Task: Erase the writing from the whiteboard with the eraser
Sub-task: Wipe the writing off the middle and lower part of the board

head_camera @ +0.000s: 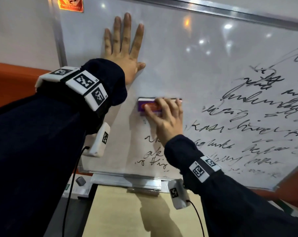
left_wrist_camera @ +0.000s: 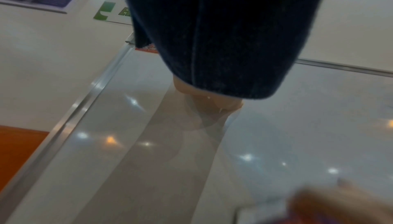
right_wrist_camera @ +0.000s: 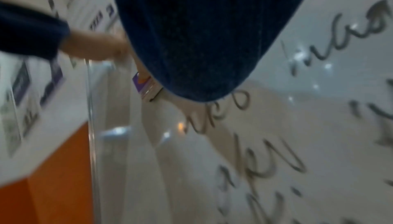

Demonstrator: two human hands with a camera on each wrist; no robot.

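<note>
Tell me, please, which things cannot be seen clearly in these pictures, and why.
- Head view: the black handwriting is smeared and unreadable; the right edge cuts it off.
- Head view: the purple and orange eraser is half covered by the right hand.
- Left wrist view: the dark sleeve hides most of the left hand.
- Right wrist view: motion blur; the sleeve covers the eraser except one corner.
- Red sticker: cut off by the top edge.

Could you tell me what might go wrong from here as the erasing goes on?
The right hand grips the eraser only by its edges, so a hard stroke could let it slip. Its dark sleeve lies over the writing low on the whiteboard and may smear ink. The left hand presses flat on the cleaned area, likely leaving marks.
</note>
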